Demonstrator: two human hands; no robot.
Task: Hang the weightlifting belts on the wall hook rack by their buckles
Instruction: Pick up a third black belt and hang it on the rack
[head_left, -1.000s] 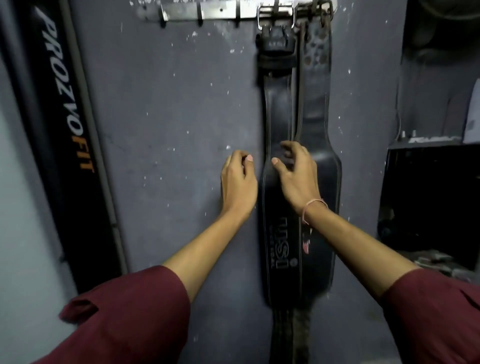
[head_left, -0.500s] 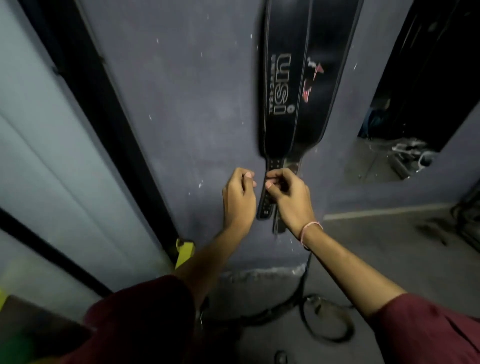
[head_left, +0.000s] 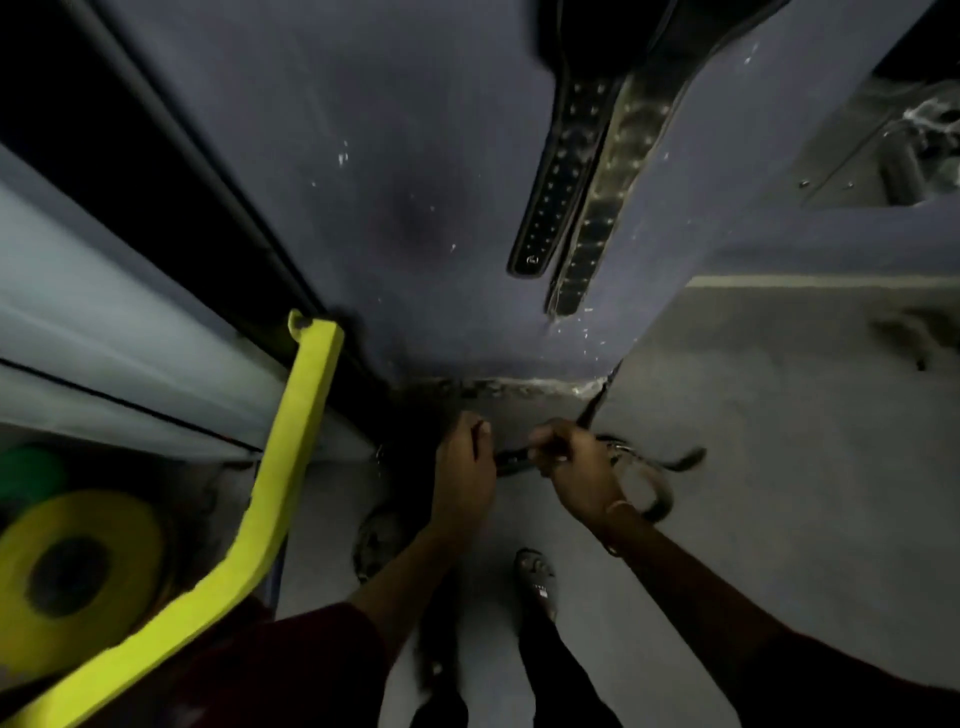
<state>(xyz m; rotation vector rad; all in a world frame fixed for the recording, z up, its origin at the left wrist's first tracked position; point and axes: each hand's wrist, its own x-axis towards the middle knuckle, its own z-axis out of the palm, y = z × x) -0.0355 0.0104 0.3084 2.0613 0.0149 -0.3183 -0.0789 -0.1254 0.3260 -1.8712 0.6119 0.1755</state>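
A person in maroon sleeves is stooping at the foot of a grey-blue wall (head_left: 363, 156), where three belts are showing; two are hanging and one is lying below. Only the perforated tails of the hanging pair are in frame (their buckles are sitting above the top edge); the black belt (head_left: 550, 208) is dangling on the left, the worn belt (head_left: 597, 228) just beside it on the right, its tip fraying, the two touching along their edges.

The floor belt (head_left: 649, 483) is lying on the concrete floor (head_left: 779, 467) close to the base of the wall, curling into one loop just right of the right hand (head_left: 571, 467); that hand is clenching round its dark strap, with a glint of metal showing at the knuckles, though blur is hiding what it is. A thin dark strip is running from this hand up to the wall's corner.

The left hand (head_left: 462, 467) is hovering just beside the right, fingers curling, thumb up; a short stretch of strap is reaching across to its edge, and whether it is gripping that strap cannot be told.

At left, one yellow bar (head_left: 291, 467) is slanting across the frame; two plates are lying under it, one yellow plate (head_left: 78, 551) and one green plate (head_left: 26, 467) behind; one sandalled foot (head_left: 537, 582) is standing below the hands.
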